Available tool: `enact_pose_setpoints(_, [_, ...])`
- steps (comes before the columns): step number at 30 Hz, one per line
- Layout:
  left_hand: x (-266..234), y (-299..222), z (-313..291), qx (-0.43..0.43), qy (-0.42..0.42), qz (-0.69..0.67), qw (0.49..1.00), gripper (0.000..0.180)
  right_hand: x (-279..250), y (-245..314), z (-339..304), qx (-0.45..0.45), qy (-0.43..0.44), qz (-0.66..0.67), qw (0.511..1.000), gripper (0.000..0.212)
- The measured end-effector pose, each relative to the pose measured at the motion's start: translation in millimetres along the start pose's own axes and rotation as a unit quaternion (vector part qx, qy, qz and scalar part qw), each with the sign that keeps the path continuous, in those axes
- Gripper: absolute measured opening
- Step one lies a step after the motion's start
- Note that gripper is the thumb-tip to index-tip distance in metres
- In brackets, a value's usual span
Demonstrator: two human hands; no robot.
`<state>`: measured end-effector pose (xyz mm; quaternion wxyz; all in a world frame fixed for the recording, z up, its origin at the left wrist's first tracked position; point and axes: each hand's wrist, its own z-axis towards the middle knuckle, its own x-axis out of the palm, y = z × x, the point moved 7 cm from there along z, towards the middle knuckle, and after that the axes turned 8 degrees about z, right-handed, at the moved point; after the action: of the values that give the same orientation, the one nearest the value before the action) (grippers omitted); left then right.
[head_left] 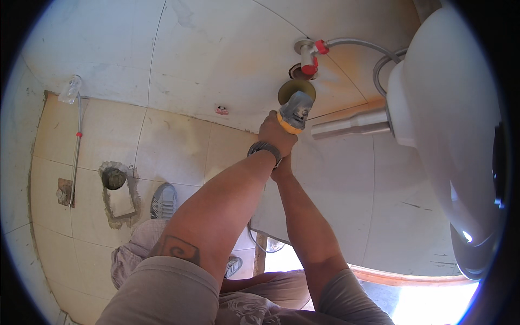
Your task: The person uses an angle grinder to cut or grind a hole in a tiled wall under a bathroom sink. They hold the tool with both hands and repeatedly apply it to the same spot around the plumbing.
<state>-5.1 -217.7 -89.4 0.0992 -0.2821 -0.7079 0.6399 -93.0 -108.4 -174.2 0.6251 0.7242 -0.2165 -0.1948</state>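
Note:
My left hand (277, 133), with a dark band round its wrist, is wrapped round the yellow body of an angle grinder (297, 111) near its grey head. My right hand (283, 169) is closed on the grinder's body farther back; the left hand and wrist partly cover it. The round, yellowish-brown disc (295, 92) faces the tiled wall just below a rough hole (301, 72). I cannot tell whether the disc touches the tile. Over the hole sits a metal angle valve (306, 57) with a red handle.
A braided hose (363, 41) runs from the valve toward a white basin (449, 81), whose metal drain pipe (352, 123) juts out right of the grinder. Left, the floor has an open drain hole (114, 177). Another hose (77, 141) hangs from the wall.

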Motion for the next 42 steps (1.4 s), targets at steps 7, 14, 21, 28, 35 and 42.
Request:
enact_pose_setpoints(7, [-3, 3, -6, 0.007, -0.008, -0.003, 1.000, 0.067, 5, -1, -3, -0.036, 0.026, -0.016, 0.999, 0.048])
enact_pose_setpoints(14, [-4, 3, -3, -0.007, 0.012, -0.010, 1.000, 0.070, -10, -7, 7, -0.033, 0.000, -0.042, 0.999, 0.044])
enact_pose_setpoints(21, [-6, 3, -7, 0.009, 0.006, -0.032, 0.999, 0.071, -5, -5, 1, -0.094, 0.016, -0.093, 0.991, 0.042])
enact_pose_setpoints(28, [-9, 0, -4, -0.005, -0.015, -0.024, 1.000, 0.071, -7, 7, 9, -0.085, 0.006, -0.132, 0.987, 0.043])
enact_pose_setpoints(35, [-12, -1, -10, 0.005, 0.001, -0.061, 0.998, 0.069, 1, 12, 0, -0.086, 0.003, -0.119, 0.989, 0.053])
enact_pose_setpoints(42, [-15, -6, -5, 0.003, -0.019, -0.070, 0.997, 0.068, 7, 36, 1, -0.120, 0.007, -0.256, 0.959, 0.061])
